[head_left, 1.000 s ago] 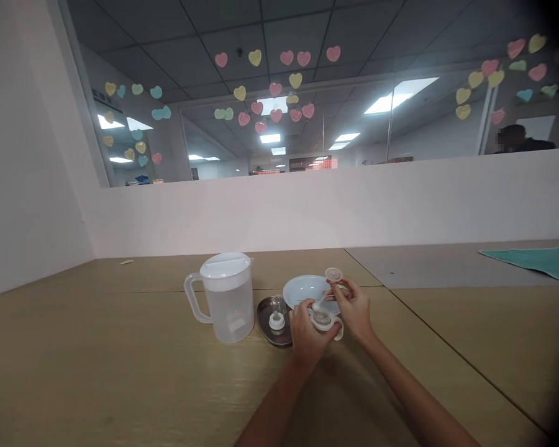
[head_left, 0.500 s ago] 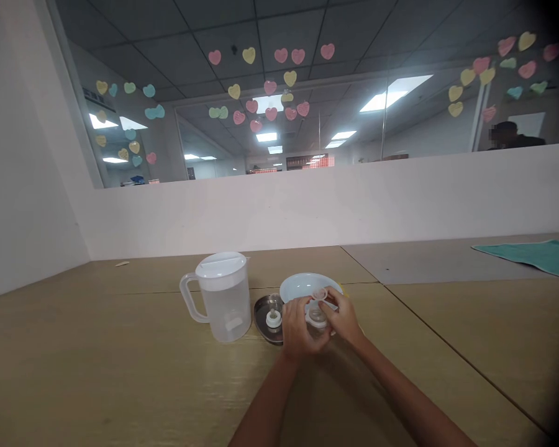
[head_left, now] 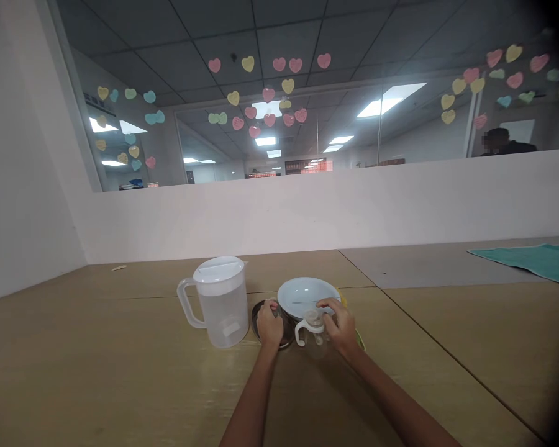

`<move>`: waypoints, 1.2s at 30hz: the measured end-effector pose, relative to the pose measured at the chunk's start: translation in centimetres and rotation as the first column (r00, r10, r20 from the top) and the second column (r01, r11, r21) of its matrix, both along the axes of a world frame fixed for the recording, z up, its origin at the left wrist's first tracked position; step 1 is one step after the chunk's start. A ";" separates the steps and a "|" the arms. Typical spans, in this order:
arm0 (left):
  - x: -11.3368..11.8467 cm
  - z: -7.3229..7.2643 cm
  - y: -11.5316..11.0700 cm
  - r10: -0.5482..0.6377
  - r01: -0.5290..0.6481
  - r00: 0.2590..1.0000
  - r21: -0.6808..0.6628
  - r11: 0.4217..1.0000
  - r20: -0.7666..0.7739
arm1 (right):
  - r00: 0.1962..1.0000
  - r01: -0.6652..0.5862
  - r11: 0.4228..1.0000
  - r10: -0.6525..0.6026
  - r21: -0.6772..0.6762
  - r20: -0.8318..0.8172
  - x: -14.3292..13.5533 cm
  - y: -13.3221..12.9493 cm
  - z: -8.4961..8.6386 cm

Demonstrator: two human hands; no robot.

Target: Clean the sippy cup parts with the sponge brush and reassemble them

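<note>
A clear baby bottle (head_left: 313,341) with white curved handles stands upright on the table. My right hand (head_left: 341,326) is curled at the right of its mouth, index finger reaching across the top. A small clear disc (head_left: 313,315) appears to lie on the mouth; whether my fingers still touch it is unclear. My left hand (head_left: 270,324) is over the dark metal dish (head_left: 287,338), fingers pinched together. The hand hides most of the dish's contents and whatever the fingertips grip.
A lidded clear plastic pitcher (head_left: 226,310) with water stands to the left. Behind the hands lies a pale blue bowl (head_left: 302,292), with something yellow-green partly hidden at its right. A teal cloth (head_left: 535,261) lies far right. Beyond the wall's window, a person (head_left: 507,143) shows.
My left hand has let go of the bottle and moved left over the metal dish. The disc my right hand held up has come down onto the bottle's mouth. The view has shifted slightly.
</note>
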State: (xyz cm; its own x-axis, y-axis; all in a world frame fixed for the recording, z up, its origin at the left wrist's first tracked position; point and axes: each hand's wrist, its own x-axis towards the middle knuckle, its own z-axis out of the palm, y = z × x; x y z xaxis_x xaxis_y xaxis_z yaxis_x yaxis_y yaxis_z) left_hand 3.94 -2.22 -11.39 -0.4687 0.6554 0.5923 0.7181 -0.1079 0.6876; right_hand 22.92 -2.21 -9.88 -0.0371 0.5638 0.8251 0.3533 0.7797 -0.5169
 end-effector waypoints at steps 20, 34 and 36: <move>7.4 3.3 -5.4 -0.130 0.615 0.738 0.581 0.533 -0.662 | 0.960 0.100 0.835 -0.224 0.541 0.170 -0.5 -1.0 1.7; 7.8 4.9 -5.9 0.010 0.640 0.562 0.442 0.628 -0.827 | 0.936 0.214 0.858 -0.317 0.467 0.153 1.8 1.8 1.6; 7.5 5.1 -5.9 0.027 0.646 0.527 0.421 0.637 -0.849 | 0.941 0.208 0.861 -0.306 0.465 0.145 1.8 1.8 1.7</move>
State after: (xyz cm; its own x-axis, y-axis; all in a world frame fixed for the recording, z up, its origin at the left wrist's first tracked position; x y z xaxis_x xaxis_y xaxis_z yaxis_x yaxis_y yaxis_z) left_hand 11.40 -8.09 -6.32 0.5034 -0.0513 0.8625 0.6886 -0.5792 -0.4364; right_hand 24.72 -0.43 -8.16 -0.1380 0.1607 0.9773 0.6329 0.7733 -0.0378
